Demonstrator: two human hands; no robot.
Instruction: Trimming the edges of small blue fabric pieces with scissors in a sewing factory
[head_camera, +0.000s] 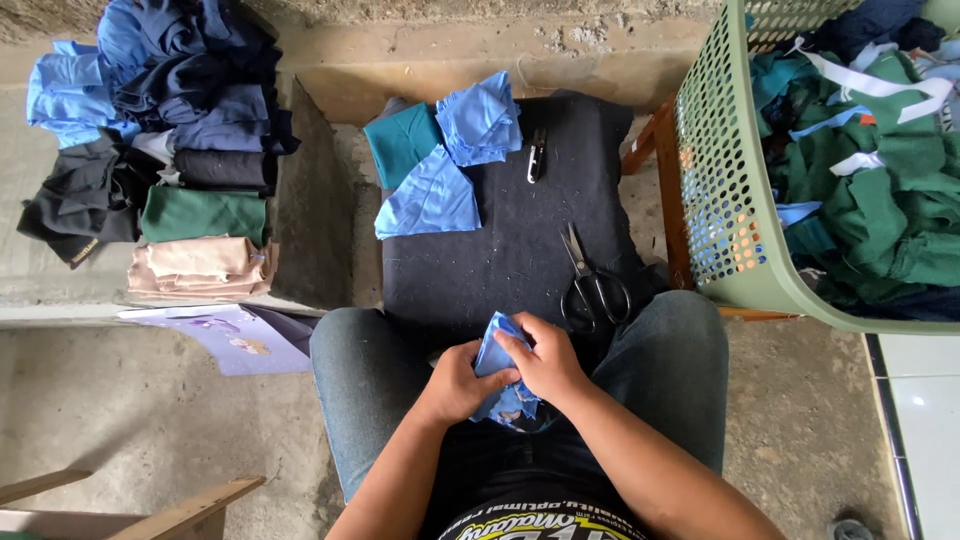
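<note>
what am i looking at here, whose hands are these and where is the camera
The single picture comes from a camera worn on a seated person's head, looking down at their lap. No machine here: the left hand and right hand together hold a small light blue cloth piece. In front lies a dark mat bearing scissors, a small clipper-like tool and blue and teal cloth pieces. Folded clothes are stacked at the left; a green basket of fabric scraps stands at the right.

Soft, even daylight; shadows faint. White tiles (925, 420) at right glare slightly. Focus sharp throughout, with wide-angle bending at the edges, notably the basket (712, 150).
</note>
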